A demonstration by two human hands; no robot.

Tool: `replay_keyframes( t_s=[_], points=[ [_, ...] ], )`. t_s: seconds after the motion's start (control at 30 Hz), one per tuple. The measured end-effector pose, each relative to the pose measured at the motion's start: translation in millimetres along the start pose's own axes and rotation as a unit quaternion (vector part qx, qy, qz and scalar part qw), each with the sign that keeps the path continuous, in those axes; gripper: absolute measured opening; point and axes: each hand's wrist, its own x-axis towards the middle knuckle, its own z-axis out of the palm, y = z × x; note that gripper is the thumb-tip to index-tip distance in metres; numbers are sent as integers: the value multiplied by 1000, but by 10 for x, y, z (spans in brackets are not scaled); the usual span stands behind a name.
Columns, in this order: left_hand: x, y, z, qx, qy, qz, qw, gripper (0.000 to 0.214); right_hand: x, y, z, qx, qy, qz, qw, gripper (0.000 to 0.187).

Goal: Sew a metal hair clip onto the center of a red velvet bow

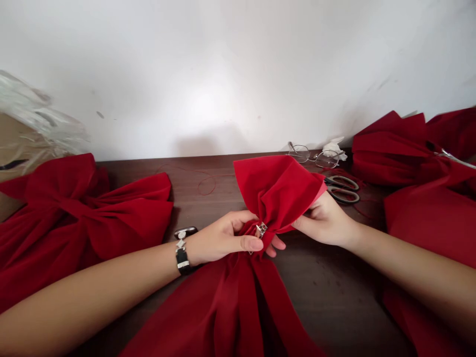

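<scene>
So your left hand [223, 238] curls round the gathered waist of a red velvet bow [275, 193] at the middle of the worktop [327, 297], a metal clasp [261, 229] on it. Your right hand [325, 220] pinches its upper loop, unspread so far, unlike the shaped bow [74, 213] on your left.

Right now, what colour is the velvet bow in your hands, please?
The bow is deep red, shown in the head view.

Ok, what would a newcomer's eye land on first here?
The big red velvet bow comes first, gathered at centre between the left hand and right hand, with a small silver piece at its pinch. More red bows lie to both sides, and scissors and eyeglasses sit behind.
</scene>
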Motion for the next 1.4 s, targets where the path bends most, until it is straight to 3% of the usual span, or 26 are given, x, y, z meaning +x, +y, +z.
replay_keyframes(
  t_s=[0.33,0.73,1.17,1.4],
  points=[
    [1,5,-5,-37,-22,5,999,34,-30,-14,-56,-135,-28,-25,990,17],
    [19,-8,-6,-31,-57,31,997,39,-33,-102,69,-27,30,57,998,15],
    [13,-5,-7,-5,-84,35,996,41,-64,-113,87,1,38,96,995,22],
    [8,15,3,-19,-91,48,995,41,-22,-169,15,-81,25,28,996,11]
  ],
)
